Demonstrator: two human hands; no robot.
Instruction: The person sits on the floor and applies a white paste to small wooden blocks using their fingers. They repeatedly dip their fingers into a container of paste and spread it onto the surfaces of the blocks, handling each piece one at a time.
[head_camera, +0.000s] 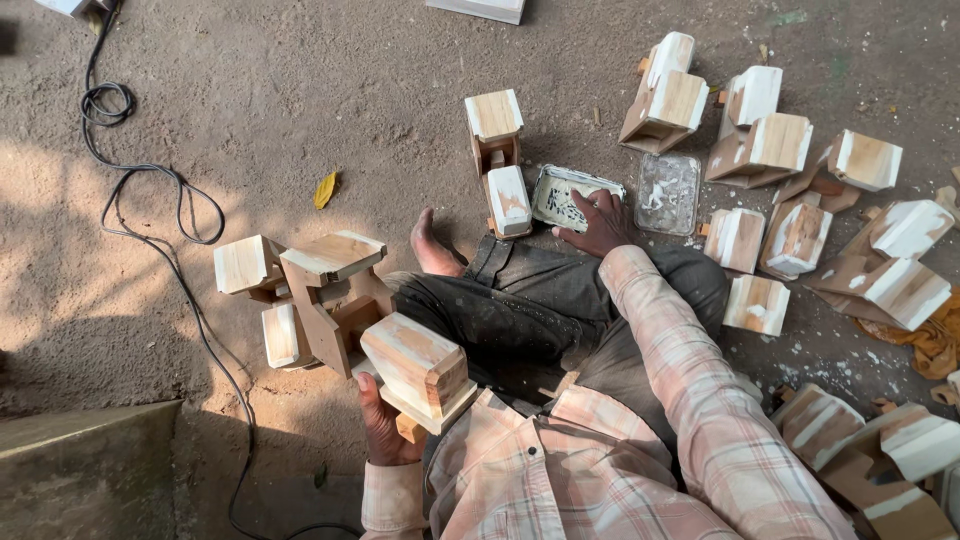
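Note:
My left hand (385, 428) grips a wooden block piece (418, 370) with pale putty along its edges, held above my lap at the lower centre. My right hand (598, 222) reaches forward and rests on a small rectangular tin of white putty (562, 192) on the ground in front of my crossed legs. The tin's clear lid (667, 193) lies just to the right of it. Two similar wooden pieces (497, 160) stand just left of the tin.
Several wooden pieces (310, 290) are piled at my left, and many more (800, 190) are scattered at the right and lower right. A black cable (165, 215) snakes over the dirt floor at the left. A concrete slab (90, 470) sits at the lower left. A yellow leaf (325, 189) lies nearby.

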